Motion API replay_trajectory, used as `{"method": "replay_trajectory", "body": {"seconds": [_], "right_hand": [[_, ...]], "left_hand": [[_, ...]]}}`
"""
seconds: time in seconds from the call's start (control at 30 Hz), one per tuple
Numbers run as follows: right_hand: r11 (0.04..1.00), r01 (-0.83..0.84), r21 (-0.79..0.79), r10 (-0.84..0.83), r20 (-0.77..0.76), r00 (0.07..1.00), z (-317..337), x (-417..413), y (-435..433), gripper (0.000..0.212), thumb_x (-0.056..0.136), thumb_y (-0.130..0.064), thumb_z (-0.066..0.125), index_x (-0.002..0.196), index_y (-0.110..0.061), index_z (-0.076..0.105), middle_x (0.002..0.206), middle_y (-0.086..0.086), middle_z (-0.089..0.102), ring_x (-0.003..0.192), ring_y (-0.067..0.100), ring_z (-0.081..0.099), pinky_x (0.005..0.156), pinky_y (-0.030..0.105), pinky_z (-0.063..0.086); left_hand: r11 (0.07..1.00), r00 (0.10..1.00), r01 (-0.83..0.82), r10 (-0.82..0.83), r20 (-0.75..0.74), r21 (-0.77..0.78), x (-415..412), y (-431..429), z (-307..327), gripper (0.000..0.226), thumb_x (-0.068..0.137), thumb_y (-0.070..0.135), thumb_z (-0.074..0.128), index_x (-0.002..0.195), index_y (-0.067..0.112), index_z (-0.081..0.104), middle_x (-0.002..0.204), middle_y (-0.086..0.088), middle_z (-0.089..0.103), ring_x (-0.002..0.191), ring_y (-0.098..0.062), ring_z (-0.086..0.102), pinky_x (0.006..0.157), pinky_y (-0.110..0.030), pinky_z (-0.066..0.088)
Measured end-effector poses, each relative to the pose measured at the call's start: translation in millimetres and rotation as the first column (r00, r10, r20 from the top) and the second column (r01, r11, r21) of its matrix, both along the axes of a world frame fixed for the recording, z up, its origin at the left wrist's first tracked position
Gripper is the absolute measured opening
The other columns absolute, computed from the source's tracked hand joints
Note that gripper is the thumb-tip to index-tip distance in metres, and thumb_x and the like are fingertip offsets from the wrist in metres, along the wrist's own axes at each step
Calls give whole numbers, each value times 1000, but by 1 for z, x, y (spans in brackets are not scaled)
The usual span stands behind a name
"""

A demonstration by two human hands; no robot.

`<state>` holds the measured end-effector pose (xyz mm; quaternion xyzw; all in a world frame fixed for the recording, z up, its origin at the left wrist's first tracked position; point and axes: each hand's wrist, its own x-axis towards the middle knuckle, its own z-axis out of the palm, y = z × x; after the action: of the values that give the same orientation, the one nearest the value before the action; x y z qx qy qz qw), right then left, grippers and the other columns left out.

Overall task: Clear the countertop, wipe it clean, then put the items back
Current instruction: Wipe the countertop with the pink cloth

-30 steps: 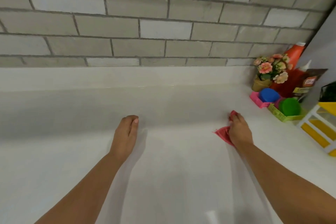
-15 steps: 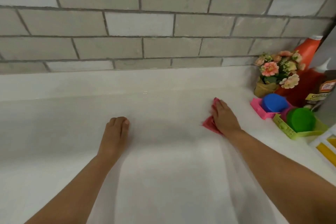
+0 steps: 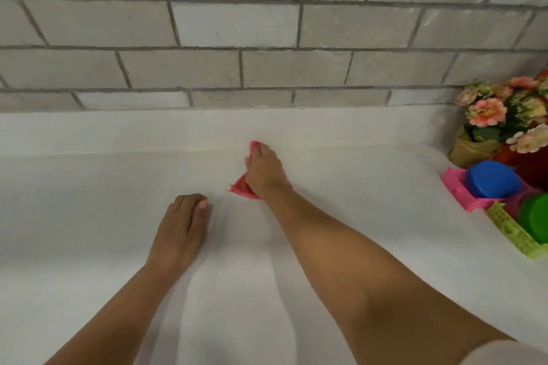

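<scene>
Lengthwise toward wall, cloth under right hand

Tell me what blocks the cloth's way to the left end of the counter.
Only the left hand, which rests flat on the counter just left of the cloth and nearer the person. Beyond it nothing visible stands there.

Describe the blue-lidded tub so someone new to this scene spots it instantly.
Follow the white countertop along the grey tiled wall to its right end, where a pot of pink flowers stands. Just in front of the pot sits a pink basket holding the blue-lidded tub. Its neighbour, nearer the camera, has a green lid and a yellow-green basket.
</scene>
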<state>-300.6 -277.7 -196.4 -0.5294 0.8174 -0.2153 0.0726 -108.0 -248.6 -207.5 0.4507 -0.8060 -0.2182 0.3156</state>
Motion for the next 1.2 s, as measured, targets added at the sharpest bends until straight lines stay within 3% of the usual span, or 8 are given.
{"method": "replay_trajectory", "body": {"seconds": [0.13,0.2,0.3,0.4,0.5,0.73,1.03,1.2], "right_hand": [[990,-134,41,135,-30,990,0,-38,14,58,94,-20,47,146,-5,26,152,9,28,137,25,31,113,26,18],[993,-69,92,75,-67,995,3,-86,41,70,87,-36,53,144,-3,30,154,7,26,139,22,27,111,21,12],[985,158,75,-148,-129,981,7,-156,86,101,65,-64,33,139,4,37,146,16,37,133,30,36,109,28,21],[899,435,44,-430,-84,899,6,-195,110,53,93,-26,41,138,2,38,136,25,41,123,40,42,106,42,33],[843,536,48,-530,-102,842,0,-188,91,46,100,-18,30,142,2,29,140,24,35,125,41,37,107,47,32],[903,421,88,-408,-130,904,-6,-70,1,54,101,-27,28,142,8,23,145,26,27,128,39,35,107,43,31],[967,230,113,-221,-91,971,-6,122,-98,62,101,-35,26,144,8,16,150,26,17,138,35,22,113,39,23],[993,-106,47,108,-39,993,-4,230,-129,57,100,-30,31,146,1,19,152,20,18,138,34,24,114,37,20]], "left_hand": [[999,1000,-10,10,5,32,-1,2,3,26,99,23,36,108,13,58,101,7,51,97,-10,44,83,-21,28],[999,1000,-23,23,10,40,-2,1,3,27,99,24,36,110,12,58,103,7,50,98,-10,43,84,-22,29],[999,999,-28,27,22,33,-3,1,2,28,99,26,35,110,14,57,103,5,50,97,-10,41,83,-22,28],[1000,999,5,-6,41,20,-4,0,-1,35,98,37,31,108,15,57,104,3,50,97,-12,40,82,-22,27],[999,999,17,-18,30,41,-3,-1,-3,32,99,34,32,109,15,56,107,0,52,102,-16,43,81,-20,26],[915,866,25,181,-465,403,33,-20,22,26,100,31,35,109,22,56,111,6,59,104,-7,51,81,-8,36],[932,854,-122,273,-443,340,167,-71,24,23,100,31,33,107,24,54,109,2,60,104,-12,53,86,-23,33],[911,824,-124,315,-470,393,212,-79,17,28,101,33,29,109,25,55,109,1,61,108,-12,55,92,-26,37]]}}
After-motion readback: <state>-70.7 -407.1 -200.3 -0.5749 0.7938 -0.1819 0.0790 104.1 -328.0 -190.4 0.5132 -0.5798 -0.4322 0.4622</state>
